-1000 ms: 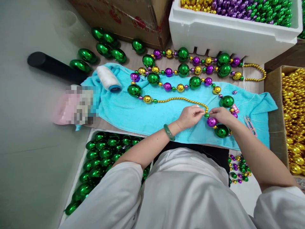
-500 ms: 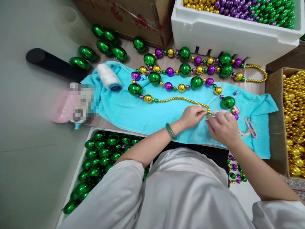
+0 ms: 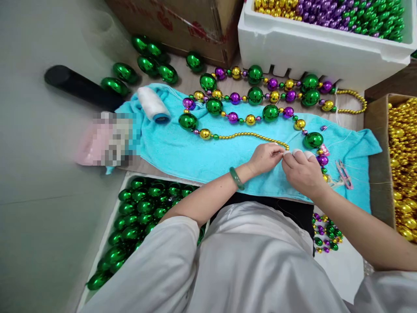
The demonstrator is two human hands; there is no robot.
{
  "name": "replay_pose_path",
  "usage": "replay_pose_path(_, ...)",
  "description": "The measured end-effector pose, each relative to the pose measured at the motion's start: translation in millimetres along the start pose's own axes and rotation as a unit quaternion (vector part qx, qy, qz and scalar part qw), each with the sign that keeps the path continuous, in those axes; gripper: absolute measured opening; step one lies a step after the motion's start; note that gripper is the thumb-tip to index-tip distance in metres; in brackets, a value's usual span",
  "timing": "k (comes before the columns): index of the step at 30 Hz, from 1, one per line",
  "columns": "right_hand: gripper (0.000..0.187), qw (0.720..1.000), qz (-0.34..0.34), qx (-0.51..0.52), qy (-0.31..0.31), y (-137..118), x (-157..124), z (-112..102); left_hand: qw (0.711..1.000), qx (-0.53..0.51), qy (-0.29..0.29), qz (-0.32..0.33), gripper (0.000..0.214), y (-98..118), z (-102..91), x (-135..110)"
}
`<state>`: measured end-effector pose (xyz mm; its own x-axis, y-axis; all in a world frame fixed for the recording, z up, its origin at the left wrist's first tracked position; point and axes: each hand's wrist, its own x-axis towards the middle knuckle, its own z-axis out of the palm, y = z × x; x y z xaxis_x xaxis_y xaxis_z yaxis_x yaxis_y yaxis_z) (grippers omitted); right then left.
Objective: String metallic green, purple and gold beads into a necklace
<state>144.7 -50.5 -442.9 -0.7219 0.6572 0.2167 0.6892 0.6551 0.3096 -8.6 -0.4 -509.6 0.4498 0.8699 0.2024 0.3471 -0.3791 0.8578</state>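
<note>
A bead necklace (image 3: 233, 118) of green, purple and gold beads lies in a loop on a turquoise towel (image 3: 195, 156). Its thin run of small gold beads (image 3: 250, 135) leads to my fingertips. My left hand (image 3: 265, 158), a green bangle on its wrist, pinches at the end of this run. My right hand (image 3: 302, 171) is closed against it, thumb and fingers meeting at the same spot; white coverings show on some fingertips. What lies exactly between the fingers is hidden. Right of my right hand are pink thread snips (image 3: 344, 175) and a loose purple bead (image 3: 323, 128).
A white thread spool (image 3: 153, 104) lies on the towel's left. Beyond are another necklace (image 3: 255, 74), loose green beads (image 3: 147, 65), a cardboard box (image 3: 182, 26) and a white foam box (image 3: 309, 52) of small beads. Gold beads (image 3: 405, 165) fill a right-hand box; green ones (image 3: 143, 206) fill a tray near me.
My fingertips have come closer together, and the small green bead that showed between them is now covered. The whole view has shifted slightly.
</note>
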Motion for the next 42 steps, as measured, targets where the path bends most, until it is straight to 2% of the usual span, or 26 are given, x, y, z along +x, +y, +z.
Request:
replay_pose_path(4, 0.026, 0.999, 0.006, -0.007, -0.031, 0.5, 7.5, -0.6, 0.999, -0.023, -0.003, -0.024, 0.019, 4.1, -1.9, 4.7)
replay_pose_path(9, 0.026, 0.981, 0.122, 0.009, -0.153, -9.2, 11.9, -18.0, 0.998, -0.040, -0.011, -0.041, 0.016, 8.3, 1.1, 5.7)
replay_pose_path(12, 0.023, 0.965, 0.178, 0.031, -0.193, -16.0, 9.1, -28.0, 0.998, -0.048, -0.026, -0.035, 0.016, 11.6, 8.4, 3.4)
replay_pose_path(14, 0.023, 0.960, 0.199, 0.048, -0.191, -18.4, 6.6, -29.5, 0.997, -0.054, -0.031, -0.036, 0.017, 13.2, 13.0, 2.3)
replay_pose_path(17, 0.023, 0.957, 0.231, 0.095, -0.147, -16.7, 3.3, -26.1, 0.996, -0.074, -0.027, -0.051, 0.017, 13.2, 15.4, 2.9)
replay_pose_path(20, 0.022, 0.946, 0.272, 0.170, -0.047, -11.5, -1.7, -24.5, 0.992, -0.103, -0.012, -0.072, 0.016, 11.4, 12.7, 5.2)
replay_pose_path(22, 0.019, 0.923, 0.313, 0.224, 0.024, -11.4, -7.2, -27.7, 0.990, -0.113, 0.000, -0.082, 0.016, 10.8, 10.5, 6.7)
replay_pose_path(23, 0.017, 0.908, 0.327, 0.260, 0.039, -13.4, -10.7, -30.4, 0.990, -0.114, 0.007, -0.085, 0.016, 10.8, 9.6, 7.2)
replay_pose_path(24, 0.016, 0.893, 0.329, 0.306, 0.029, -16.5, -14.3, -33.5, 0.990, -0.113, 0.013, -0.086, 0.015, 11.0, 9.0, 7.8)
replay_pose_path(27, 0.015, 0.836, 0.277, 0.465, -0.093, -25.3, -25.0, -40.8, 0.990, -0.106, 0.024, -0.090, 0.015, 11.6, 8.1, 8.8)
replay_pose_path(28, 0.015, 0.820, 0.272, 0.491, -0.113, -24.8, -27.7, -41.4, 0.990, -0.101, 0.026, -0.091, 0.014, 11.6, 8.0, 8.9)
replay_pose_path(30, 0.016, 0.811, 0.324, 0.481, -0.076, -14.9, -31.3, -38.7, 0.992, -0.091, 0.031, -0.086, 0.014, 11.4, 7.6, 8.5)
replay_pose_path(32, 0.017, 0.813, 0.415, 0.407, 0.008, 4.9, -32.4, -32.2, 0.994, -0.078, 0.034, -0.075, 0.013, 11.0, 7.0, 7.1)
replay_pose_path(33, 0.017, 0.813, 0.447, 0.373, 0.027, 16.0, -31.9, -28.6, 0.995, -0.071, 0.034, -0.069, 0.013, 10.7, 6.6, 6.1)
replay_pose_path(35, 0.019, 0.826, 0.443, 0.348, 0.015, 34.3, -29.0, -23.6, 0.996, -0.061, 0.036, -0.057, 0.012, 10.2, 5.5, 4.3)
replay_pose_path(37, 0.024, 0.875, 0.352, 0.332, -0.010, 41.4, -23.6, -22.9, 0.996, -0.061, 0.035, -0.048, 0.012, 9.8, 4.2, 3.2)
replay_pose_path(40, 0.027, 0.957, 0.178, 0.228, -0.033, 31.2, -13.9, -25.5, 0.996, -0.066, 0.030, -0.044, 0.012, 9.8, 2.5, 3.9)
replay_pose_path(42, 0.022, 0.983, 0.106, 0.142, -0.039, 18.0, -9.5, -25.6, 0.997, -0.061, 0.027, -0.048, 0.013, 10.1, 2.2, 5.3)
